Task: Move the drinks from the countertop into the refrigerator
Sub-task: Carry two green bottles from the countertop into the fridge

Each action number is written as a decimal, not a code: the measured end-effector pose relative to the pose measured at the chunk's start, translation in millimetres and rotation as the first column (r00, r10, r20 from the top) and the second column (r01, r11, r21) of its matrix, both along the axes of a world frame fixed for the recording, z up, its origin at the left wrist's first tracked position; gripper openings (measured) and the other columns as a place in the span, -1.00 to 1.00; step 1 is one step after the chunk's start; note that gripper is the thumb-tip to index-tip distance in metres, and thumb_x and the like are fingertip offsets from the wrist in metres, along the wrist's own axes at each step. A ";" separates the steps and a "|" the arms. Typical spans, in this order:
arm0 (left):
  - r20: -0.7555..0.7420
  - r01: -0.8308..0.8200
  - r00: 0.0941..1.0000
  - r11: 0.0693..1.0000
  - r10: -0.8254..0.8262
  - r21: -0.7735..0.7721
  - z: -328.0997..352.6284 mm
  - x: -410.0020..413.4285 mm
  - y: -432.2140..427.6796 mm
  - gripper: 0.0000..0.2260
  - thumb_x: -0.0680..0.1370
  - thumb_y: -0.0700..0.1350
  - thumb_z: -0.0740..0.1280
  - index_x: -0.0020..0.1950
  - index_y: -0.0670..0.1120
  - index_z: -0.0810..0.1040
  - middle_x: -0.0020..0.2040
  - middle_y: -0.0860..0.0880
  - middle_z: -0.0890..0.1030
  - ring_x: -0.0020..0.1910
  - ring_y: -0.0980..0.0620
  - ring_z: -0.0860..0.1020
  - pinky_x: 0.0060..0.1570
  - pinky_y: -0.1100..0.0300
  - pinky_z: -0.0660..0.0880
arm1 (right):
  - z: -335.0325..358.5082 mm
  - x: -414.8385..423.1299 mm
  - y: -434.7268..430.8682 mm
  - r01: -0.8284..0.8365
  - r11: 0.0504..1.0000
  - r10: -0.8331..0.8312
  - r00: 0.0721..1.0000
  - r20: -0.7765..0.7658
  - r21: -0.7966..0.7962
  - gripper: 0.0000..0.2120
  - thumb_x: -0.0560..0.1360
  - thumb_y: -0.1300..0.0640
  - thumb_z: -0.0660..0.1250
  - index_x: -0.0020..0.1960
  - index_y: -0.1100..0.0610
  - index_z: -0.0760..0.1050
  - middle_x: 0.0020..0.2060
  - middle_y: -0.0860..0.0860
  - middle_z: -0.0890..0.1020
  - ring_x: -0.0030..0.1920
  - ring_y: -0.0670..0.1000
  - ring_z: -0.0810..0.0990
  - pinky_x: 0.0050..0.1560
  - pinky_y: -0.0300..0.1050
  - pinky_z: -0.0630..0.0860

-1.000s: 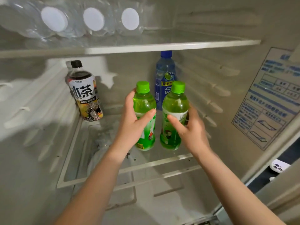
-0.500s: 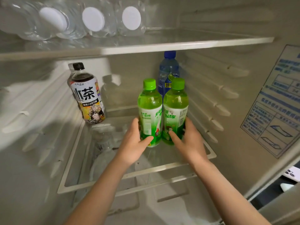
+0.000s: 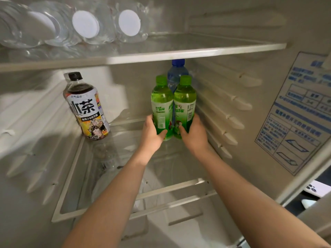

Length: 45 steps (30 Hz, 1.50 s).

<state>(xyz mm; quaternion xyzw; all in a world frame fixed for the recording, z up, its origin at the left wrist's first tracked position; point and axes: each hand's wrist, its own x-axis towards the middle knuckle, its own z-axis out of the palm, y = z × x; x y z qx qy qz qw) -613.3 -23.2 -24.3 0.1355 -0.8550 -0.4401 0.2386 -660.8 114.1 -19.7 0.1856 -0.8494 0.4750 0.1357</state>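
Two green bottles with green caps stand side by side, touching, on the glass shelf [image 3: 125, 210] inside the refrigerator. My left hand [image 3: 152, 135] grips the base of the left green bottle [image 3: 161, 102]. My right hand [image 3: 194, 134] grips the base of the right green bottle [image 3: 185, 102]. Directly behind them stands a blue bottle [image 3: 176, 74] with a blue cap, mostly hidden. A dark tea bottle [image 3: 87, 106] with a black cap stands at the shelf's back left.
Above, an upper shelf [image 3: 179, 52] holds several clear water bottles [image 3: 86, 24] lying with white caps facing out. Ribbed rails line the right wall [image 3: 227, 104]. A blue instruction sticker [image 3: 300, 111] is on the right. A phone [image 3: 315, 188] lies outside at lower right.
Both hands have pushed the two green bottles deeper into the fridge, toward the blue bottle, sliding down from the bottles' middles to their bases. The bottles now touch each other.
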 end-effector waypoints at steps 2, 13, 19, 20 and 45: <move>-0.007 0.000 1.000 1.000 0.000 -0.004 -0.9 1.2 0.0 -0.46 0.47 -0.21 0.42 0.36 -0.16 0.25 0.30 -0.12 0.45 0.28 -0.05 0.44 0.15 0.20 0.38 | -0.4 0.6 0.3 -0.003 1.000 0.003 1.000 -0.004 0.011 -0.52 0.46 0.19 0.37 0.34 0.22 0.32 0.23 0.15 0.50 0.22 0.14 0.48 0.15 -0.06 0.42; -0.032 0.001 0.999 1.000 -0.002 -0.018 -1.9 2.1 2.8 -0.45 0.48 -0.21 0.41 0.38 -0.19 0.22 0.32 -0.15 0.45 0.30 -0.09 0.43 0.28 -0.03 0.41 | 4.3 -12.4 1.3 -0.018 0.998 0.016 0.999 0.029 0.066 -0.49 0.47 0.17 0.38 0.35 0.23 0.30 0.24 0.16 0.49 0.24 0.15 0.47 0.14 -0.08 0.41; -0.041 -0.034 0.999 0.999 0.035 0.031 -3.2 -7.0 3.1 -0.44 0.46 -0.21 0.44 0.36 -0.21 0.24 0.30 -0.15 0.47 0.27 -0.10 0.47 0.24 -0.04 0.44 | 5.2 -11.4 -3.9 0.000 1.000 0.001 0.997 0.080 -0.011 -0.50 0.46 0.19 0.38 0.35 0.21 0.31 0.26 0.15 0.49 0.26 0.15 0.47 0.21 -0.02 0.43; -0.038 -0.042 0.998 0.998 0.044 0.040 -2.8 -8.0 3.2 -0.44 0.46 -0.21 0.45 0.36 -0.21 0.25 0.29 -0.15 0.48 0.27 -0.11 0.47 0.23 -0.04 0.44 | 6.7 -11.7 -4.3 -0.009 1.000 0.009 0.995 0.100 -0.005 -0.49 0.47 0.19 0.37 0.37 0.21 0.29 0.27 0.15 0.48 0.27 0.14 0.46 0.23 -0.01 0.42; 0.044 0.643 0.761 0.761 -0.648 0.087 -166.3 241.5 175.5 -0.79 0.52 -0.08 0.27 0.15 -0.02 0.48 0.04 0.09 0.54 0.01 0.20 0.49 0.01 0.35 0.42 | -181.5 352.4 230.7 0.359 0.823 -0.486 0.846 0.218 0.441 -0.83 0.43 0.29 0.37 0.03 0.18 0.57 -0.11 0.02 0.60 -0.12 0.08 0.58 -0.15 -0.17 0.43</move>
